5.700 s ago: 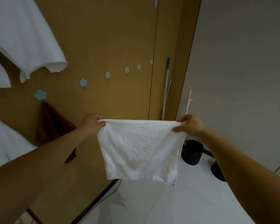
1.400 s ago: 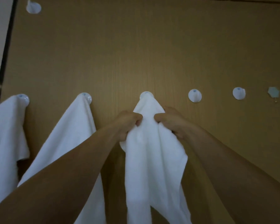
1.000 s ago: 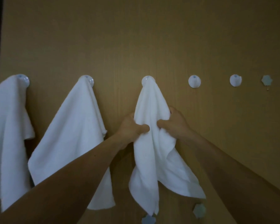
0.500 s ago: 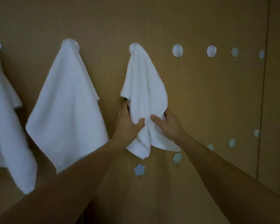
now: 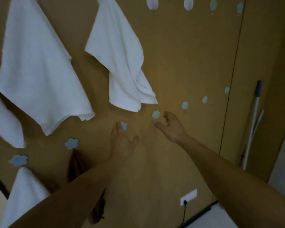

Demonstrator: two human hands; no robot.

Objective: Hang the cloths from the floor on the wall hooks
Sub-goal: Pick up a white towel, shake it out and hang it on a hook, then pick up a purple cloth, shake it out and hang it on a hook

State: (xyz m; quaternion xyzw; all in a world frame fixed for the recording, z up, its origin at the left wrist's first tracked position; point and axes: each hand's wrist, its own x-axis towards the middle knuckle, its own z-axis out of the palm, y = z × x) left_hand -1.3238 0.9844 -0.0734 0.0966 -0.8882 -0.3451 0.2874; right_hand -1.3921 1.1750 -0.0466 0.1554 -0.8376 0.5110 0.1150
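Observation:
A small white cloth (image 5: pixel 122 60) hangs on the brown wall, its hook out of view above the frame. Left of it hangs a larger white cloth (image 5: pixel 34 66), and a third white cloth (image 5: pixel 2 119) shows at the left edge. My left hand (image 5: pixel 122 143) and my right hand (image 5: pixel 171 127) are below the small cloth, both empty with relaxed fingers and apart from it. Bare round white hooks (image 5: pixel 152 3) sit at the top. A lower row of blue flower-shaped hooks (image 5: pixel 71 143) runs across the wall.
On the lower row hang a brown cloth (image 5: pixel 76 165) and another white cloth (image 5: pixel 23 198). A mop handle (image 5: pixel 253 119) leans in the right corner. A wall socket (image 5: pixel 188 197) with a black cord sits low, above white floor (image 5: pixel 209 218).
Both hands have let go of the small white cloth and dropped below it. It now hangs freely. My view has tilted downward, showing the lower row of hooks.

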